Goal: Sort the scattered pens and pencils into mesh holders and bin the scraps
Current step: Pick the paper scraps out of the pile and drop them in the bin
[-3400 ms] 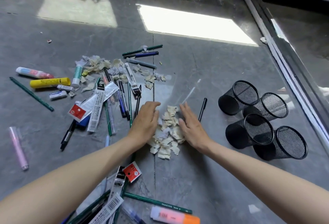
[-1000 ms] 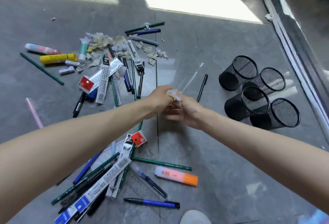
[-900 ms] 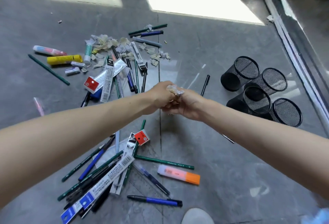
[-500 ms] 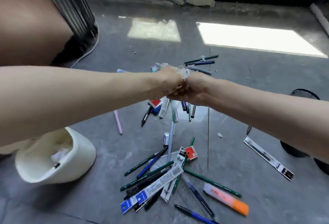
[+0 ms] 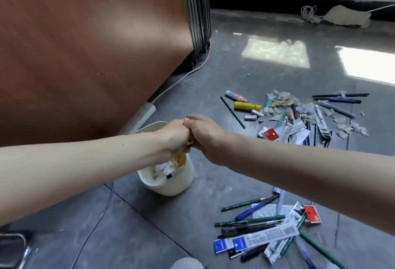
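Cream bin [image 5: 171,185] stands upright, mouth upward, paper scraps [image 5: 163,167] inside; above it left hand [image 5: 174,138] and right hand [image 5: 206,135] touch, fingers curled, what they hold is hidden.

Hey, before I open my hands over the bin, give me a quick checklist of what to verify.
1. Left hand and right hand above the bin mouth: ok, though the right hand sits near its edge.
2. Bin standing, mouth up: ok.
3. Room in bin: paper inside lies below the rim: ok.
4. What the hands hold: hidden by curled fingers: cannot tell.
5. Floor scraps all gathered: not ok, a heap lies among the far pens.
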Demonstrator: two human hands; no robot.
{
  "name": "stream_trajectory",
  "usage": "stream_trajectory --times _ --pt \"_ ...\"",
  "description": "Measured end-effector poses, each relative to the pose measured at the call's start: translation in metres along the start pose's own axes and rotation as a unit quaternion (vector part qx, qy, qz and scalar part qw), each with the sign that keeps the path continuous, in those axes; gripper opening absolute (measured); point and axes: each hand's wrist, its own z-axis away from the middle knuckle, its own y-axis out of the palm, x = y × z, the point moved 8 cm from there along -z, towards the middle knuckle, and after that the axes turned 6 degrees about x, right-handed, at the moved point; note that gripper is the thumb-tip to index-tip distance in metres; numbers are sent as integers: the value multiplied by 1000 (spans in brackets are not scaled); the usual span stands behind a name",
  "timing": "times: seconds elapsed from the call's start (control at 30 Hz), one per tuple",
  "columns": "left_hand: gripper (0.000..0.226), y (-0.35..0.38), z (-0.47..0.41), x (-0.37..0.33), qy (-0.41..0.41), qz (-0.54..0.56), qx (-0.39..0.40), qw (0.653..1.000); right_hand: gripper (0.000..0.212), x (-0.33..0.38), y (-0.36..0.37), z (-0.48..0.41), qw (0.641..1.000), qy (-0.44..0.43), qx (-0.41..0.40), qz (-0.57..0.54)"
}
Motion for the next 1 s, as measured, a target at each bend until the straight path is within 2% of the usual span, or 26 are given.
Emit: stream_trajectory --times 0.13,0.23,0.5,0.6,0.77,0.87,1.0 --pt "26 -23 12 38 -56 -49 23 997 24 -18 28 -12 993 32 14 111" --pt "23 -35 12 55 -72 -101 27 992 26 -26 39 -21 982 61 29 176" --pt "9 -68 2 86 -117 -191 -36 974 17 -33 44 -29 969 44 37 240" --pt "25 -72 -1 84 -106 -224 -36 968 22 -36 40 -27 966 31 50 253" --pt "35 -68 -1 78 -89 -243 -44 965 24 -38 32 -20 963 15 66 260" --pt "50 -67 -3 76 -82 -258 -51 961 25 -34 29 -15 965 -7 75 252" --pt "59 -66 -4 82 -87 -249 -40 964 42 -23 24 -10 937 -66 53 339"
